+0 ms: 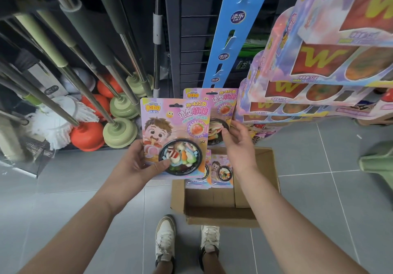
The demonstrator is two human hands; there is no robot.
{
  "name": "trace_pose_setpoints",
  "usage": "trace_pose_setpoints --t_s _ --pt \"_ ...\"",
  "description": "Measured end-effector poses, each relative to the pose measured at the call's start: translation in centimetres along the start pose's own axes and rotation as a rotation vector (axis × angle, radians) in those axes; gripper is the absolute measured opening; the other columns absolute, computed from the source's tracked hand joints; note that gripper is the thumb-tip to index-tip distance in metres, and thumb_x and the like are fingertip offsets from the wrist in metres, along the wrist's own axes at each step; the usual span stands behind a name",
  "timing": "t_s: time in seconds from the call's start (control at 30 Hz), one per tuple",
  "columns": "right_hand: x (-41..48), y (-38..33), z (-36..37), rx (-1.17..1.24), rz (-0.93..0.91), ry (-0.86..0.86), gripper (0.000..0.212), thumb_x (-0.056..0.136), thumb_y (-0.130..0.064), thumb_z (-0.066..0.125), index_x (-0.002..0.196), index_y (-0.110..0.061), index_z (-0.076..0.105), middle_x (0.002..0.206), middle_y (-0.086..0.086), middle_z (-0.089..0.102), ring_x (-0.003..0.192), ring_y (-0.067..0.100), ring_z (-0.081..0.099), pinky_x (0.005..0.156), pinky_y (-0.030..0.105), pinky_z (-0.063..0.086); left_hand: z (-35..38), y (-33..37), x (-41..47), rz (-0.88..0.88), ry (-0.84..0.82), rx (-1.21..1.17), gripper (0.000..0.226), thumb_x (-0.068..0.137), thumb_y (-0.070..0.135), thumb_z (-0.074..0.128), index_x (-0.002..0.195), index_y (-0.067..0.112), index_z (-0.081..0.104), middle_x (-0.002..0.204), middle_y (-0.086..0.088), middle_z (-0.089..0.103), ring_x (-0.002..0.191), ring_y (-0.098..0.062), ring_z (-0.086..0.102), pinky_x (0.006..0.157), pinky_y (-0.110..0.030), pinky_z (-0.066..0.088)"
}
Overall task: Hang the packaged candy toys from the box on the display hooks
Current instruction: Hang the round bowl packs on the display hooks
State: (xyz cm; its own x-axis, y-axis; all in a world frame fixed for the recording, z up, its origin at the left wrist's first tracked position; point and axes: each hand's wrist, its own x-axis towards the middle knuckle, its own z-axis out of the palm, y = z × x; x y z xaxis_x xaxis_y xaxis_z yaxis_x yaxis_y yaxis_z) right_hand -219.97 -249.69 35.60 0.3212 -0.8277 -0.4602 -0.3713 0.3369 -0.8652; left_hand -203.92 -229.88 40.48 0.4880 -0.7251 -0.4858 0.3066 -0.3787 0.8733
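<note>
Probably light, stiff card: left hand (136, 163) pinches the front pack (176, 124) by its lower corner above the box (212, 214), right hand (238, 143) seemingly grips the rear pack (221, 103); hold edges, keep the hang-hole (174, 105) free.

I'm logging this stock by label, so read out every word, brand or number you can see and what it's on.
"趣味拉面", "造型软糖": front pack, rear pack.
"添乐": round logos on the blue strip.
"W": yellow letter on the hanging packs, right.
Yellow brand logos, fine print: too blurred to read.
</note>
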Motion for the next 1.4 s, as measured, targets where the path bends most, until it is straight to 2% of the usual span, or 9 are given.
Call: trace_pose_setpoints --t_s 0.13,0.27,0.37,0.47,0.53,0.77,0.93,1.2,1.4 --pt "-1.2 -1.5 -0.8 -0.058 -0.012 -0.052 0.043 0.101 -0.028 0.061 0.143 -0.027 0.051 0.135 -0.015 0.058 0.117 -0.005 0.056 0.096 0.016 0.044 0.9 0.1 0.9 -0.002 -0.008 0.007 0.044 0.086 0.007 0.076 0.126 0.015 0.059 0.121 0.002 0.075 0.116 -0.016 0.069 0.095 -0.026 0.057" --pt "-3.9 -3.0 -2.4 -0.077 -0.031 -0.203 0.028 0.099 -0.041 0.060 0.127 -0.038 0.057 0.116 -0.033 0.059 0.096 -0.027 0.055 0.076 -0.002 0.044 1.8 0.3 1.7 0.017 -0.016 0.018 0.049 0.082 0.014 0.078 0.127 0.014 0.057 0.125 0.001 0.073 0.121 -0.019 0.067 0.105 -0.038 0.053" --pt "-5.5 -3.2 -2.9 -0.110 -0.081 -0.320 0.046 0.092 -0.038 0.071 0.134 -0.041 0.052 0.124 -0.021 0.064 0.110 -0.013 0.060 0.091 0.012 0.052 2.9 0.8 2.1 0.066 -0.036 0.020 0.051 0.082 0.013 0.077 0.128 0.014 0.056 0.127 0.000 0.072 0.121 -0.019 0.067 0.101 -0.035 0.057" --pt "-5.4 -3.1 -2.9 -0.135 -0.135 -0.315 0.059 0.090 -0.035 0.075 0.137 -0.053 0.044 0.125 -0.022 0.064 0.116 -0.006 0.061 0.096 0.026 0.055 3.9 1.4 2.3 0.133 -0.046 0.019 0.049 0.084 0.017 0.074 0.129 0.016 0.056 0.126 0.004 0.072 0.118 -0.013 0.068 0.090 -0.024 0.058" --pt "-5.1 -3.5 -3.1 -0.081 -0.161 -0.290 0.061 0.092 -0.031 0.075 0.142 -0.049 0.045 0.129 -0.021 0.064 0.119 -0.003 0.061 0.100 0.031 0.054 4.5 2.2 2.5 0.172 -0.042 0.017 0.048 0.085 0.021 0.071 0.130 0.017 0.055 0.125 0.007 0.072 0.118 -0.008 0.067 0.090 -0.019 0.055" --pt "-4.1 -4.7 -4.2 -0.013 -0.226 -0.228 0.064 0.096 -0.028 0.068 0.151 -0.042 0.038 0.135 -0.018 0.061 0.118 -0.003 0.061 0.098 0.018 0.051 6.2 4.8 4.0 0.279 -0.039 0.083 0.040 0.086 0.028 0.067 0.125 0.021 0.057 0.109 0.019 0.073 0.108 0.000 0.067 0.087 -0.015 0.052" --pt "-3.5 -4.5 -4.7 -0.038 -0.229 -0.238 0.065 0.095 -0.033 0.068 0.153 -0.042 0.038 0.136 -0.016 0.063 0.120 -0.004 0.060 0.101 0.019 0.050 6.7 4.8 4.4 0.290 -0.023 0.099 0.043 0.085 0.032 0.068 0.125 0.021 0.057 0.103 0.023 0.072 0.103 0.002 0.067 0.086 -0.016 0.053" --pt "-2.7 -3.9 -4.8 -0.124 -0.243 -0.279 0.068 0.095 -0.042 0.067 0.154 -0.048 0.033 0.142 -0.019 0.057 0.119 -0.004 0.059 0.099 0.019 0.052 6.2 3.5 4.6 0.250 -0.008 0.086 0.043 0.087 0.030 0.070 0.127 0.022 0.059 0.121 0.007 0.074 0.118 -0.011 0.067 0.100 -0.031 0.055" --pt "-2.6 -4.0 -4.4 -0.142 -0.263 -0.305 0.061 0.095 -0.049 0.063 0.144 -0.065 0.030 0.145 -0.021 0.053 0.131 -0.002 0.052 0.109 0.033 0.048 6.1 3.6 4.5 0.262 0.009 0.098 0.033 0.087 0.029 0.072 0.118 0.028 0.061 0.112 0.013 0.075 0.111 -0.007 0.068 0.094 -0.027 0.055"
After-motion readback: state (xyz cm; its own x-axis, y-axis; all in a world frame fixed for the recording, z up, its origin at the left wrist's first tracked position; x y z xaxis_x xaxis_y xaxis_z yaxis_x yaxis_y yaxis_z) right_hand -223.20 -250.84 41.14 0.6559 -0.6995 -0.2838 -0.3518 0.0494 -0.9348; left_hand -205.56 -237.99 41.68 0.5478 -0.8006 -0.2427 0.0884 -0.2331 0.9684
